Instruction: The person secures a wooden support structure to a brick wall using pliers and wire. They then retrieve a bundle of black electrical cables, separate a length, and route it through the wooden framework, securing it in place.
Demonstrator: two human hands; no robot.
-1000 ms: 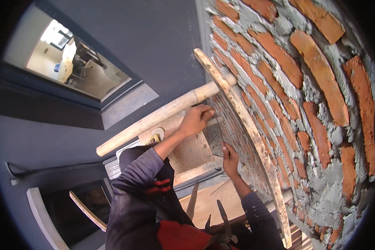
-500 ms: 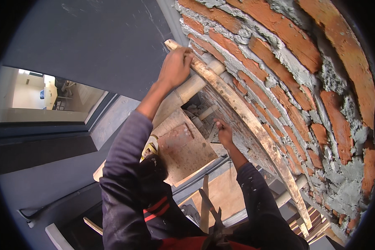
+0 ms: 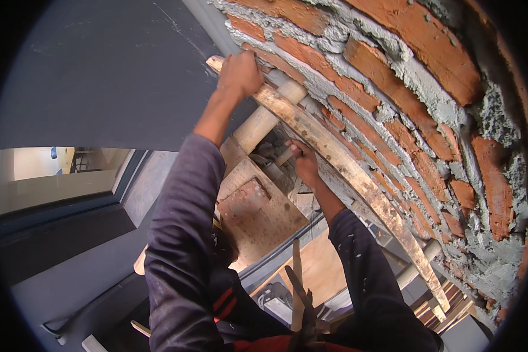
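My left hand (image 3: 240, 74) is closed round the upper end of a long, weathered wooden batten (image 3: 328, 149). The batten slants down to the right along the rough brick wall (image 3: 387, 100). Below the batten, my right hand (image 3: 303, 163) is raised with its fingers curled; whatever it may hold is too small or hidden to make out. A round pole (image 3: 258, 126) passes beneath the batten close to my left hand. A second round pole (image 3: 415, 270) crosses under its lower end.
A reddish brick (image 3: 243, 202) lies on a stained plywood board (image 3: 270, 226) below my hands. A dark grey panel (image 3: 100, 76) rises on the left above a window (image 3: 58, 176). Wooden strips (image 3: 443, 302) lie at the lower right, and another plywood sheet (image 3: 320, 264) is lower down.
The view has shifted a little. My left hand stays on the batten's upper end, and my right hand has moved slightly up and left in the picture, fingers still curled.
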